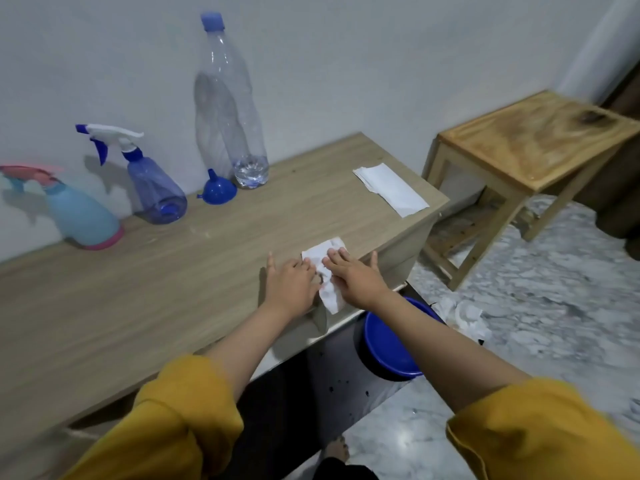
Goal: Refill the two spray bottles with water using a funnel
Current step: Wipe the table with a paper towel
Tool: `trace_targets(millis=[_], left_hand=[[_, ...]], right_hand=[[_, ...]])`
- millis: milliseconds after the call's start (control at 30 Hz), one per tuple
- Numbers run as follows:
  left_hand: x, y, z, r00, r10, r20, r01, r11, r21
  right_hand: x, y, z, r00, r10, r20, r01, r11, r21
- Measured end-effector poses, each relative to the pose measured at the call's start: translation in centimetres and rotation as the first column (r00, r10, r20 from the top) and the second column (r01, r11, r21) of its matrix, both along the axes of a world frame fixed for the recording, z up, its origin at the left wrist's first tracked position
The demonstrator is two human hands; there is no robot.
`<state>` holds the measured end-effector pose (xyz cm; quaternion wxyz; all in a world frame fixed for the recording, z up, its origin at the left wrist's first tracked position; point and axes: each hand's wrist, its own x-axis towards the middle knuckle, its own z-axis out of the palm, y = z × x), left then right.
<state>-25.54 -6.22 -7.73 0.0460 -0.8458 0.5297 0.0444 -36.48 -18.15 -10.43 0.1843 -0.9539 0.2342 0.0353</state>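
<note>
Against the wall on the wooden table stand a light blue spray bottle with pink trim and a clear blue spray bottle with a white and blue trigger. A small blue funnel lies mouth down beside a tall clear water bottle with a blue cap, which holds only a little water. At the table's front right edge, my left hand and my right hand both press flat on a crumpled white tissue.
A folded white tissue lies at the table's right end. A blue basin sits on the floor under the table edge, with crumpled tissues beside it. A wooden stool stands to the right.
</note>
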Motion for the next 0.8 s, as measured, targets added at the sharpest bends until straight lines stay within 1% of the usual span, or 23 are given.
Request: trace_targets(millis=[100, 233, 300, 400, 500, 567, 633, 700, 767, 800], left_hand=[[-0.4, 2.3, 0.1, 0.999, 0.032, 0.015, -0.031, 0.999, -0.030], [-0.4, 4.9, -0.3, 0.993, 0.114, -0.037, -0.116, 0.990, -0.079], [-0.8, 5.7, -0.4, 0.987, 0.148, -0.061, -0.155, 0.979, -0.132], [-2.3, 4.6, -0.5, 0.978, 0.172, -0.119, -0.201, 0.933, -0.300], [-5.0, 0.6, -0.4, 0.946, 0.176, -0.273, -0.284, 0.856, -0.433], [-7.1, -3.4, -0.1, 0.894, 0.146, -0.423, -0.364, 0.786, -0.499], [-9.6, -7.7, 0.1, 0.811, 0.064, -0.582, -0.436, 0.730, -0.527], [-12.1, -12.1, 0.3, 0.722, 0.003, -0.692, -0.474, 0.730, -0.492], [-14.5, -16.1, 0.2, 0.658, -0.003, -0.753, -0.496, 0.750, -0.437], [-15.7, -17.9, 0.1, 0.646, 0.003, -0.764, -0.501, 0.756, -0.421]], right_hand=[[0.3, 1.8, 0.3, 0.998, 0.058, -0.015, -0.058, 0.998, -0.009], [0.5, 3.3, 0.5, 0.987, 0.158, 0.003, -0.158, 0.987, 0.029], [0.1, 2.7, 0.9, 0.979, 0.180, 0.097, -0.189, 0.978, 0.091], [-1.2, 0.0, 1.8, 0.952, 0.142, 0.270, -0.189, 0.969, 0.158], [-3.6, -4.3, 2.4, 0.919, 0.063, 0.389, -0.168, 0.955, 0.243], [-5.8, -7.7, 2.8, 0.906, -0.014, 0.423, -0.123, 0.947, 0.296], [-8.3, -11.0, 3.1, 0.896, -0.118, 0.427, -0.059, 0.923, 0.380], [-11.0, -14.5, 3.1, 0.883, -0.217, 0.416, 0.000, 0.886, 0.463], [-13.8, -17.9, 2.9, 0.878, -0.260, 0.403, 0.043, 0.880, 0.474], [-15.1, -19.5, 2.7, 0.875, -0.270, 0.402, 0.063, 0.886, 0.459]])
